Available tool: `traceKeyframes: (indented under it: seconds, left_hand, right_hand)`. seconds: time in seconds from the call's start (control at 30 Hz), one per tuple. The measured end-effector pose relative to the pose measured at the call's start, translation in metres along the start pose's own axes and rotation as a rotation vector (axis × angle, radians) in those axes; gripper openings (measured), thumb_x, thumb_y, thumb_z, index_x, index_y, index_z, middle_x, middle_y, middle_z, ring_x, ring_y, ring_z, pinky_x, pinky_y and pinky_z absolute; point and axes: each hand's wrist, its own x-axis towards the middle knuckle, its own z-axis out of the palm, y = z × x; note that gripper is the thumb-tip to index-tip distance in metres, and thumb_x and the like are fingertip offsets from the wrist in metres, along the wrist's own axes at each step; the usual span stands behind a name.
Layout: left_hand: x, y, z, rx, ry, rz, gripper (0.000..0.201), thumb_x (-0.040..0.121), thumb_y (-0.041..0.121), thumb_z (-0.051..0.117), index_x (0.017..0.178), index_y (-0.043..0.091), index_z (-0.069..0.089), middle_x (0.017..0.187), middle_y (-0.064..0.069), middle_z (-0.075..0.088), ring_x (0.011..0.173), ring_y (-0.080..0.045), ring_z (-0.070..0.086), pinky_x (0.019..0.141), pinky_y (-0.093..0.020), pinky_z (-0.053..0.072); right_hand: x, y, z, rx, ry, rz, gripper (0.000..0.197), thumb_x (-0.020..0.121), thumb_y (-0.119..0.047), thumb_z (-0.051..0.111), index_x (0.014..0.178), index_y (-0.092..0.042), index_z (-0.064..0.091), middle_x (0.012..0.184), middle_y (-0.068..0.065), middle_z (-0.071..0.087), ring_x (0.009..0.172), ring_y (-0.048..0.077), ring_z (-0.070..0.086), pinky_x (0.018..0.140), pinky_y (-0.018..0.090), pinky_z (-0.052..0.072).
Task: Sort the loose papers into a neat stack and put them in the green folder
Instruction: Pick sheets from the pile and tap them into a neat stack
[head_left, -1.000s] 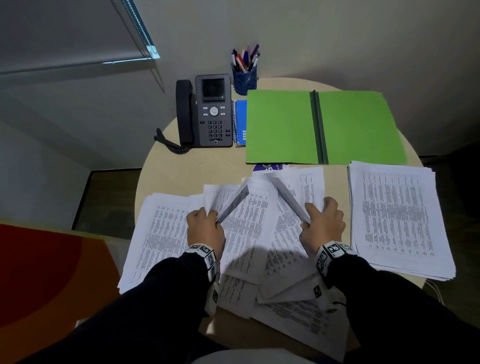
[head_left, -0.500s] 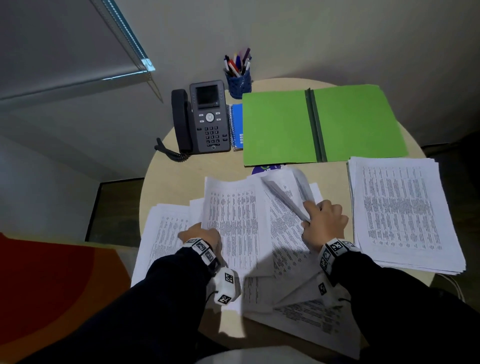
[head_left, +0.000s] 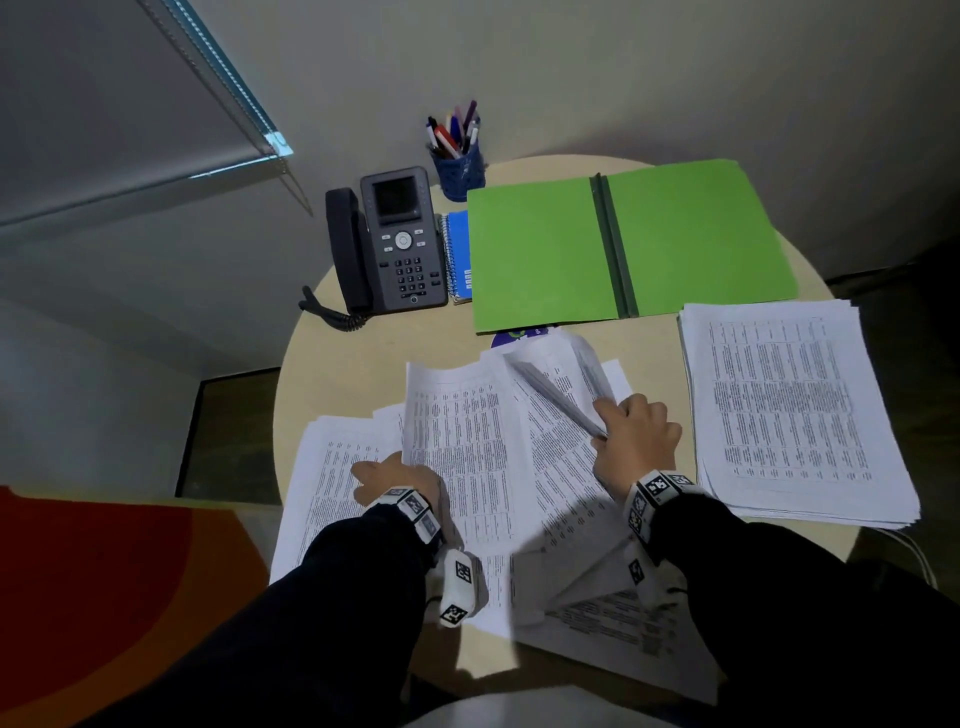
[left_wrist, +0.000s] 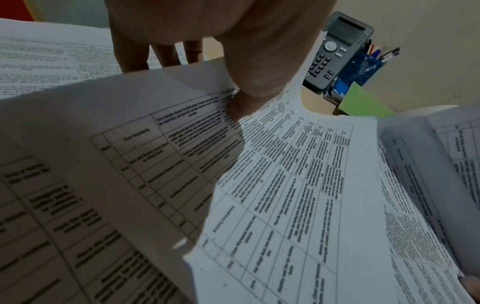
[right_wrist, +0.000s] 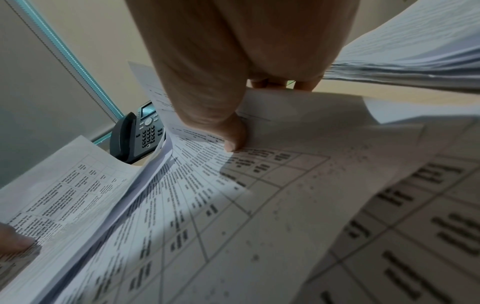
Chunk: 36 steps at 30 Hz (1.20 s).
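Observation:
Loose printed papers (head_left: 467, 457) lie fanned across the near half of the round table. My left hand (head_left: 387, 480) pinches the left edge of a sheaf of papers (left_wrist: 285, 164), thumb on top and fingers underneath. My right hand (head_left: 631, 439) grips a folded bundle of sheets (head_left: 558, 382), thumb (right_wrist: 233, 135) pressed on the printed side. The green folder (head_left: 540, 254) lies open and flat at the far side of the table. A squared stack of papers (head_left: 784, 405) rests at the right.
A grey desk phone (head_left: 387, 244) stands at the far left of the table (head_left: 337, 358), a blue spiral notebook (head_left: 458, 254) beside it and a blue pen cup (head_left: 460, 166) behind. A wall runs behind the table. Red-orange flooring (head_left: 88, 597) shows at lower left.
My left hand has slid back and left to the edge of the sheets, which now lie flatter. My right hand keeps its folded bundle. The head view has shifted slightly.

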Motion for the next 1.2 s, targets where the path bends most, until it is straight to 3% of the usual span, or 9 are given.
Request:
traceKeyframes:
  seconds: [0.17,0.3,0.47,0.6,0.7,0.77,0.9,1.07,1.2]
  left_hand:
    - [-0.001,-0.002,0.0,0.005,-0.016,0.047,0.019,0.095,0.022,0.053,0.112,0.021,0.062,0.127,-0.009,0.037,0.104,-0.032,0.055,0.093,-0.031,0.044]
    - [0.006,-0.005,0.007,-0.031,-0.007,0.14,0.046,0.087,0.033,0.049,0.128,0.02,0.066,0.124,-0.008,0.059,0.101,-0.033,0.065,0.09,-0.043,0.057]
    - [-0.01,-0.007,-0.011,-0.304,0.12,0.254,0.031,0.101,0.017,0.05,0.131,0.012,0.057,0.095,-0.011,0.067,0.071,-0.025,0.064,0.058,-0.033,0.055]
    - [-0.017,-0.019,-0.035,-0.537,0.099,0.245,0.069,0.102,0.011,0.059,0.154,0.033,0.02,0.089,-0.002,0.066,0.052,-0.012,0.059,0.039,-0.018,0.039]
    - [-0.009,-0.032,-0.054,-0.613,0.002,0.217,0.036,0.102,0.015,0.06,0.137,0.014,0.052,0.097,-0.003,0.065,0.076,-0.019,0.067,0.054,-0.017,0.047]
    - [0.005,-0.046,-0.064,-0.608,-0.031,0.209,0.017,0.103,0.02,0.056,0.116,0.016,0.066,0.083,-0.002,0.069,0.075,-0.025,0.067,0.058,-0.026,0.053]
    - [0.031,-0.078,-0.081,-0.787,-0.062,0.167,0.024,0.101,0.024,0.059,0.122,0.034,0.066,0.107,0.002,0.076,0.1,-0.027,0.072,0.094,-0.049,0.057]
    - [0.049,-0.115,-0.099,-0.923,0.008,0.099,0.025,0.096,0.022,0.067,0.12,0.03,0.068,0.11,0.001,0.075,0.097,-0.026,0.072,0.096,-0.05,0.055]
    - [0.07,-0.149,-0.1,-0.923,0.001,0.066,0.017,0.088,0.034,0.069,0.104,0.035,0.071,0.108,0.002,0.077,0.099,-0.03,0.072,0.097,-0.058,0.053]
  right_hand:
    - [-0.004,-0.001,-0.002,0.016,0.018,-0.007,0.05,0.08,-0.024,0.071,0.127,-0.032,0.056,0.11,0.004,0.048,0.104,0.031,0.041,0.084,0.044,0.032]
    - [-0.004,-0.005,-0.008,0.079,0.021,0.05,0.083,0.081,-0.024,0.073,0.149,-0.031,0.026,0.117,0.004,0.052,0.108,0.029,0.045,0.087,0.046,0.031]
    - [0.001,0.002,-0.025,0.418,-0.037,0.121,0.12,0.083,-0.006,0.075,0.154,-0.044,-0.014,0.129,0.014,0.059,0.089,0.032,0.065,0.076,0.042,0.053]
    - [0.008,0.011,-0.041,0.486,-0.138,0.235,0.058,0.086,-0.01,0.067,0.139,-0.018,0.042,0.112,0.013,0.07,0.07,0.025,0.064,0.064,0.036,0.057]
    - [0.006,0.015,-0.064,0.588,-0.281,0.227,0.017,0.087,-0.021,0.066,0.103,-0.016,0.066,0.09,0.009,0.072,0.072,0.027,0.068,0.059,0.032,0.055]
    - [0.005,0.023,-0.076,0.679,-0.335,0.229,0.015,0.087,-0.024,0.069,0.1,-0.017,0.069,0.089,0.011,0.073,0.076,0.027,0.069,0.066,0.032,0.054]
    - [-0.007,0.034,-0.085,0.797,-0.405,0.203,0.023,0.088,-0.027,0.071,0.11,-0.022,0.072,0.083,-0.001,0.074,0.074,0.022,0.066,0.073,0.034,0.051]
    - [-0.028,0.01,-0.06,0.538,-0.443,0.102,0.017,0.091,-0.032,0.066,0.108,-0.031,0.061,0.096,-0.004,0.069,0.084,0.016,0.068,0.062,0.026,0.049]
    - [-0.029,-0.002,-0.019,0.11,-0.251,0.007,0.038,0.087,-0.033,0.063,0.124,-0.022,0.064,0.142,0.011,0.047,0.133,0.031,0.035,0.105,0.042,0.044]
